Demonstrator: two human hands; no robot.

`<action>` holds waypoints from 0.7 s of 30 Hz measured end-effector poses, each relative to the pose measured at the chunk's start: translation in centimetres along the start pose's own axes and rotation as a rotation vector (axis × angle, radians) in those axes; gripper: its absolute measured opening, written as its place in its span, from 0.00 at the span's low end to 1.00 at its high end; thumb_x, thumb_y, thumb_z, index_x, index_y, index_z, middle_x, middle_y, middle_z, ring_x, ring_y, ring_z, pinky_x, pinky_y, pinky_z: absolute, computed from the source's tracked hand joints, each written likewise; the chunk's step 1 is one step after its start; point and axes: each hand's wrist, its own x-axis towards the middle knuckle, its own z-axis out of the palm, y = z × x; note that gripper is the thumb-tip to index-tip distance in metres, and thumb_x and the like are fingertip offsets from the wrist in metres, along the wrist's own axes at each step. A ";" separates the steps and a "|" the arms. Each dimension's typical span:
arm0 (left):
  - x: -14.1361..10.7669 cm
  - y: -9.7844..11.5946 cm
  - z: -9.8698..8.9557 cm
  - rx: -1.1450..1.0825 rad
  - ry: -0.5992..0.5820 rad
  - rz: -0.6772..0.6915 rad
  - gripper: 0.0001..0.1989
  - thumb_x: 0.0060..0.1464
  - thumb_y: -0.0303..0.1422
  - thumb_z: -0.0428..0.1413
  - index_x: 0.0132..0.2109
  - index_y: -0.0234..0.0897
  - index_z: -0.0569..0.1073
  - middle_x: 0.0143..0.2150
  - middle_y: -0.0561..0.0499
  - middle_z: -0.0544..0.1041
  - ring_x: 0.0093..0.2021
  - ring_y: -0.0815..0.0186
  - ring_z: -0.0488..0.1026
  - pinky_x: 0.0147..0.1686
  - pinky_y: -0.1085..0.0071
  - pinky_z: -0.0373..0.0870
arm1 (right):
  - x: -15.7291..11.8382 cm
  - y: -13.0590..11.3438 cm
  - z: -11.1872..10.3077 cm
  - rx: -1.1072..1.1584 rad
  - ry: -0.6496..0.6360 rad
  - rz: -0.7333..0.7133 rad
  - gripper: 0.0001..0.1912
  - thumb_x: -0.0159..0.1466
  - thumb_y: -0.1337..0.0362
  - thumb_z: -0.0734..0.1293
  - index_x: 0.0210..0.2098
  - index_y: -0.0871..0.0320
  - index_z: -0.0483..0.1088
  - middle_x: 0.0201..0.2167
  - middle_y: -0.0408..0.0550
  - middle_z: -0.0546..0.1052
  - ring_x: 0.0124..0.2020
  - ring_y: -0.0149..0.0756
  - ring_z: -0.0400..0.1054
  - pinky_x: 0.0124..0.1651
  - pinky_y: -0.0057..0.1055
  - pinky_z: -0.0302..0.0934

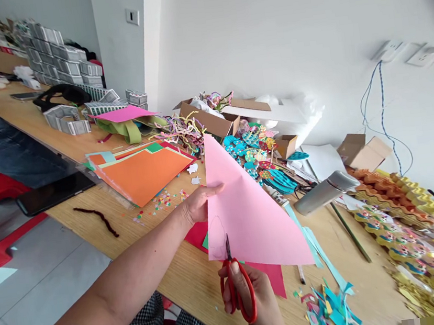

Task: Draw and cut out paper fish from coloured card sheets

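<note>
A large sheet of pink paper (250, 206) is held up in front of me. My left hand (200, 202) pinches its left edge, thumb on the front and fingers behind. Near the sheet's lower left corner is a pencil-drawn outline (217, 233) with a pointed top. My right hand (252, 290) grips red-handled scissors (250, 298), whose blades meet the bottom edge of the paper just right of the outline. Red and green sheets lie on the table beneath, partly hidden by the pink paper.
Orange paper (143, 174) tops a stack left of centre. Colored paper scraps (332, 309) pile at lower right. A grey flask (325, 192) lies on its side, near decorated egg cartons (413, 249). A black phone (56, 191) overhangs the left edge, beside a person in jeans (0, 136).
</note>
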 end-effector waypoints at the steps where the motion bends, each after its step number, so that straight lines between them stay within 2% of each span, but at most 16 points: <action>1: 0.0 0.0 -0.1 0.002 -0.002 -0.005 0.16 0.52 0.33 0.58 0.47 0.29 0.74 0.38 0.41 0.80 0.37 0.58 0.77 0.42 0.66 0.67 | -0.1 -0.1 0.1 -0.010 0.010 0.000 0.27 0.55 0.41 0.65 0.24 0.62 0.67 0.11 0.40 0.66 0.12 0.25 0.58 0.17 0.23 0.51; 8: 0.2 -0.4 -0.1 0.034 -0.031 -0.084 0.14 0.52 0.32 0.58 0.45 0.27 0.74 0.34 0.41 0.80 0.33 0.57 0.78 0.40 0.65 0.68 | 0.2 0.1 0.2 -0.091 0.060 -0.019 0.27 0.53 0.40 0.66 0.19 0.59 0.62 0.11 0.41 0.65 0.12 0.27 0.59 0.15 0.23 0.50; 14: 0.1 -0.4 0.2 0.042 -0.060 -0.081 0.16 0.53 0.32 0.57 0.47 0.27 0.74 0.35 0.41 0.80 0.35 0.58 0.78 0.41 0.66 0.67 | 0.7 0.4 0.0 -0.090 0.024 -0.007 0.27 0.53 0.40 0.66 0.20 0.58 0.62 0.11 0.42 0.66 0.12 0.28 0.60 0.15 0.23 0.52; 21: 0.0 -0.3 0.1 0.048 -0.072 -0.081 0.16 0.52 0.33 0.58 0.47 0.28 0.74 0.35 0.41 0.80 0.35 0.57 0.78 0.41 0.65 0.67 | 0.8 0.8 0.1 -0.115 0.067 -0.016 0.27 0.52 0.40 0.66 0.19 0.58 0.61 0.12 0.40 0.66 0.11 0.27 0.60 0.15 0.23 0.51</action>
